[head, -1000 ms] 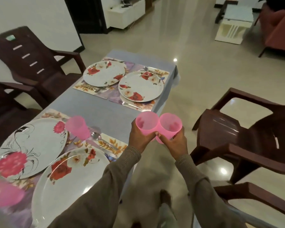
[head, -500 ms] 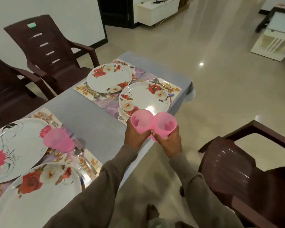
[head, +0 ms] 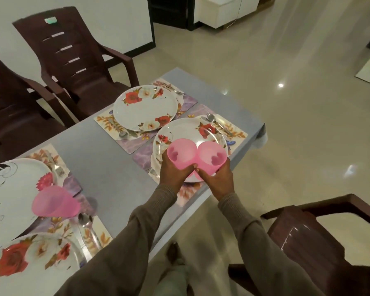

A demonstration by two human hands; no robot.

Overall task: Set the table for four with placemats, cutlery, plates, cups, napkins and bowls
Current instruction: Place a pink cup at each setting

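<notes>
My left hand (head: 173, 171) grips a pink cup (head: 181, 153) and my right hand (head: 219, 178) grips a second pink cup (head: 212, 160). The two cups touch side by side above the near floral plate (head: 190, 133) on the far right placemat (head: 235, 131). Another floral plate (head: 144, 107) lies on the mat beside it. A third pink cup (head: 55, 201) stands between the two near-left plates (head: 13, 189). Spoons (head: 214, 120) and forks lie on the mats.
The grey table (head: 107, 167) ends just right of my hands. Dark brown plastic chairs stand at the far left (head: 73, 60) and at the lower right (head: 320, 242). Beyond is glossy tiled floor (head: 286, 103) with a white cabinet (head: 224, 9).
Both hands have carried the pair of pink cups forward along the table edge, from beside the middle of the table to above the far right plate. My view has moved forward too.
</notes>
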